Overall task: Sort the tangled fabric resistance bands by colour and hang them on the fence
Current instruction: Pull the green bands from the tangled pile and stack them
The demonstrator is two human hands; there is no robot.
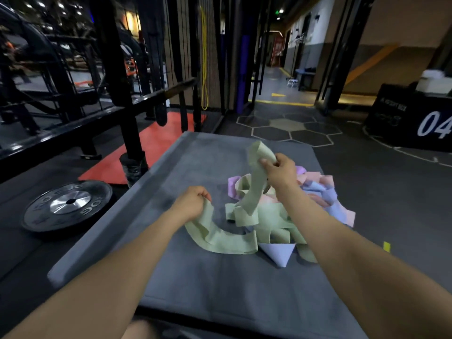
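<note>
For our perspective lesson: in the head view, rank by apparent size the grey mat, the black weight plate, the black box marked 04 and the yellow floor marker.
1. grey mat
2. and 3. black weight plate and black box marked 04: look alike; box is cropped and farther.
4. yellow floor marker

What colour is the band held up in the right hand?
Pale green band, seen in the head view.

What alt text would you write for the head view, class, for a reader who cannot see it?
Both hands grip pale green fabric bands, the right hand lifting one band above a tangled green, pink, lilac and blue pile on a grey mat, the left hand another.
</note>
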